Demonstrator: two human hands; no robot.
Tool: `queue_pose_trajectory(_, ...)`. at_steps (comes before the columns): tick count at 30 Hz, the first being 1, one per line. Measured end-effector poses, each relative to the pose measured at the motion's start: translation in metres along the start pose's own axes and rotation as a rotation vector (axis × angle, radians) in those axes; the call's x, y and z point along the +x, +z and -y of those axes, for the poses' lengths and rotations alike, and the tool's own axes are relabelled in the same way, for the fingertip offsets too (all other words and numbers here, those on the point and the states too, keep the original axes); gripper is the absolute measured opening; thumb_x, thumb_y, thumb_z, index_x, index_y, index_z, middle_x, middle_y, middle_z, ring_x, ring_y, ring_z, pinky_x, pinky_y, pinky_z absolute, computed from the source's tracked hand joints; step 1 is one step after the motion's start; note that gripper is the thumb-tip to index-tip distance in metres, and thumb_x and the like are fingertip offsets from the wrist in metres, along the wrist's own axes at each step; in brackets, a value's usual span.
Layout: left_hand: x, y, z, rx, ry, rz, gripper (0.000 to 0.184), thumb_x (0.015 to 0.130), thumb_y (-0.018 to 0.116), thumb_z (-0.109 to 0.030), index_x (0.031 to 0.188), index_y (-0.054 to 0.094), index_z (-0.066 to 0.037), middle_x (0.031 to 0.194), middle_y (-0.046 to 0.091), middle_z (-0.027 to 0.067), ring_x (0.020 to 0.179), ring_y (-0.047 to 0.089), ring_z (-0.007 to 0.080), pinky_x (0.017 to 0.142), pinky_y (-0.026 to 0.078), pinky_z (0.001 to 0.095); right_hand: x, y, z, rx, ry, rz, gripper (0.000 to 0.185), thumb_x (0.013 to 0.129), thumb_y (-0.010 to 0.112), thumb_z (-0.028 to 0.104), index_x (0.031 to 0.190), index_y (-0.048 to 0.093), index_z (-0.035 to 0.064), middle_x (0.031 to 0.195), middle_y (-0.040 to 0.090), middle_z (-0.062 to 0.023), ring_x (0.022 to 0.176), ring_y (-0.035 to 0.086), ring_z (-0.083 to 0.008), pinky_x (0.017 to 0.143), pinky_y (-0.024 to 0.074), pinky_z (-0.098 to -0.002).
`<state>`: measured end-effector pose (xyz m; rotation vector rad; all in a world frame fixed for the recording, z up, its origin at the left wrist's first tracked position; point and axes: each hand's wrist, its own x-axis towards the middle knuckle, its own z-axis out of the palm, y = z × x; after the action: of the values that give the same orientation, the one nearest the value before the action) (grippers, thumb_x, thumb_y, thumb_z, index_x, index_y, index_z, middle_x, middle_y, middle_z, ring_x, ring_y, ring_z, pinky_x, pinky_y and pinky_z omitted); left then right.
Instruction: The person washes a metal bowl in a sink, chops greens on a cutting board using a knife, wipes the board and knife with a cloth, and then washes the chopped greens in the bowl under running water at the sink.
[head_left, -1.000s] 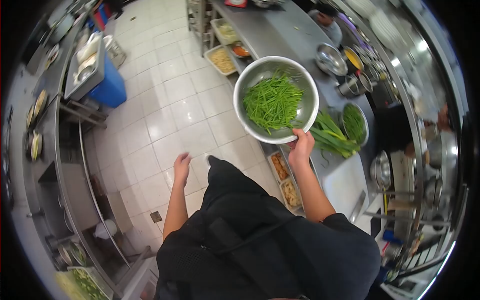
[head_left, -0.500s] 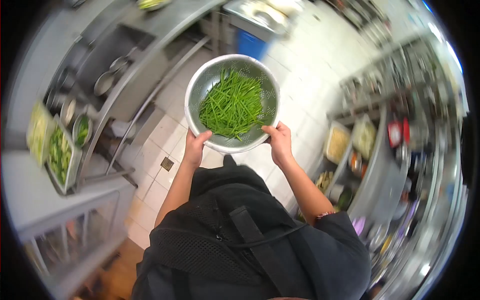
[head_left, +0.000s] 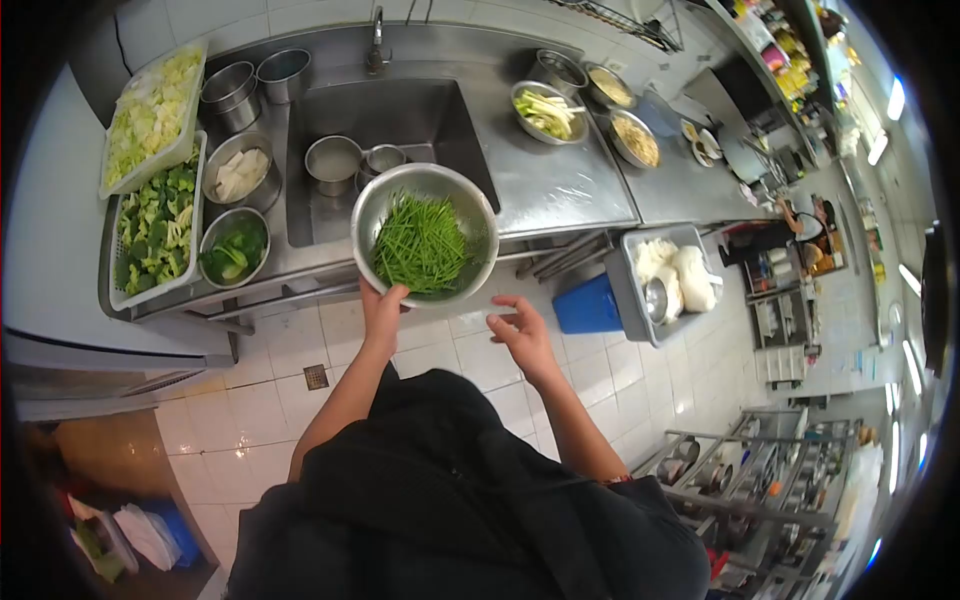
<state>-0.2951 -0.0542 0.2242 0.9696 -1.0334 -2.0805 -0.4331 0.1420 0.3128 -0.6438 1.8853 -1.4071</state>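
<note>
A perforated metal colander (head_left: 484, 205) full of cut green chives (head_left: 420, 243) hangs in front of me at the sink's near edge. My left hand (head_left: 382, 315) grips its near rim, thumb on the rim and the other fingers beneath. Off the rim to the right, my right hand (head_left: 520, 325) is apart from the colander, fingers spread and holding nothing. Behind the colander lies the metal sink (head_left: 405, 115), with a small pot (head_left: 333, 165) and a second one partly hidden in it.
Left of the sink stand a basket of broccoli (head_left: 157, 235), a tub of cut cabbage (head_left: 155, 115) and metal pots. A bowl of pale green stalks (head_left: 548, 112) sits on the right counter (head_left: 540, 185). A grey tub (head_left: 668, 270) and blue bin (head_left: 588, 305) stand below. Another person (head_left: 800, 225) is far right.
My view has turned left from the aisle to the sink counter, and the colander came along. My right hand has let go of the rim; my left hand still holds it.
</note>
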Motion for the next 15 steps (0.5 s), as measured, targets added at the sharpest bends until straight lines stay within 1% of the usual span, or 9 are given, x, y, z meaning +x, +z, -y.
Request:
queue_pose_trajectory(1,0.020,0.008,-0.002,0.056,-0.003,-0.053,0.068,0.080,0.061,-0.008,0.142,0.033,-0.010,0.123,0.057,0.0109,0.097,0.064,0.0213,0.067,0.055,0.0353,0.019,0.000,0.001,0.012,0.004,0.013,0.038,0.091,0.072,0.018,0.124,0.060,0.0028,0.112,0.065,-0.0069,0.093,0.063,-0.0154,0.073,0.0564,-0.0322)
queue_pose_trajectory(3,0.059,0.017,-0.015,0.122,0.026,-0.107,0.070,0.079,0.062,-0.009,0.142,0.033,-0.010,0.122,0.057,0.0105,0.095,0.063,0.0202,0.066,0.054,0.0355,0.069,0.004,0.019,0.018,-0.008,-0.110,0.039,0.091,0.073,0.018,0.125,0.060,0.0020,0.116,0.063,-0.0081,0.097,0.062,-0.0149,0.074,0.0557,-0.0312)
queue_pose_trajectory(5,0.087,0.022,-0.018,0.121,-0.022,-0.214,0.070,0.079,0.059,-0.008,0.144,0.035,-0.012,0.132,0.054,0.0105,0.103,0.064,0.0225,0.073,0.056,0.0376,0.132,0.004,0.030,-0.002,-0.057,-0.056,0.037,0.091,0.072,0.017,0.122,0.061,0.0015,0.122,0.062,-0.0099,0.102,0.062,-0.0164,0.074,0.0550,-0.0313)
queue_pose_trajectory(7,0.111,0.026,-0.030,0.008,0.008,-0.182,0.069,0.081,0.058,-0.008,0.145,0.034,-0.013,0.130,0.054,0.0109,0.106,0.064,0.0243,0.074,0.057,0.0381,0.209,0.010,0.026,-0.110,-0.353,-0.016,0.036,0.090,0.073,0.017,0.120,0.063,0.0010,0.123,0.061,-0.0116,0.107,0.062,-0.0185,0.075,0.0544,-0.0306)
queue_pose_trajectory(9,0.148,0.007,-0.007,-0.024,-0.051,-0.220,0.063,0.078,0.062,-0.009,0.137,0.038,-0.010,0.118,0.058,0.0100,0.091,0.062,0.0186,0.060,0.053,0.0334,0.282,0.016,0.042,-0.338,-0.451,0.036,0.041,0.088,0.074,0.023,0.120,0.064,-0.0001,0.128,0.061,-0.0162,0.117,0.061,-0.0285,0.090,0.0524,-0.0351)
queue_pose_trajectory(10,0.147,0.008,-0.007,-0.027,-0.067,-0.279,0.063,0.078,0.062,-0.009,0.137,0.038,-0.010,0.118,0.058,0.0100,0.091,0.062,0.0186,0.060,0.053,0.0334,0.320,0.027,0.045,-0.425,-0.492,0.056,0.043,0.087,0.074,0.025,0.121,0.063,-0.0005,0.130,0.060,-0.0179,0.120,0.060,-0.0317,0.096,0.0506,-0.0371)
queue_pose_trajectory(11,0.154,0.017,-0.015,-0.005,-0.123,-0.339,0.062,0.078,0.062,-0.009,0.135,0.039,-0.009,0.116,0.059,0.0096,0.090,0.062,0.0186,0.061,0.053,0.0326,0.357,0.040,0.061,-0.400,-0.455,0.112,0.048,0.088,0.072,0.027,0.125,0.061,-0.0020,0.135,0.058,-0.0212,0.124,0.057,-0.0367,0.103,0.0466,-0.0399)
queue_pose_trajectory(12,0.171,0.027,-0.029,0.008,-0.155,-0.384,0.060,0.078,0.062,-0.009,0.134,0.040,-0.009,0.114,0.059,0.0093,0.088,0.062,0.0185,0.062,0.053,0.0319,0.398,0.056,0.071,-0.333,-0.487,0.128,0.053,0.088,0.072,0.026,0.130,0.059,-0.0034,0.134,0.059,-0.0233,0.125,0.057,-0.0373,0.103,0.0466,-0.0402)
queue_pose_trajectory(15,0.199,0.045,-0.043,0.005,-0.084,-0.479,0.059,0.079,0.063,-0.009,0.133,0.040,-0.008,0.112,0.060,0.0091,0.085,0.061,0.0183,0.062,0.052,0.0312,0.540,0.103,0.107,-0.316,-0.360,0.241,0.060,0.087,0.071,0.033,0.133,0.058,-0.0032,0.136,0.057,-0.0256,0.129,0.054,-0.0389,0.106,0.0445,-0.0406)
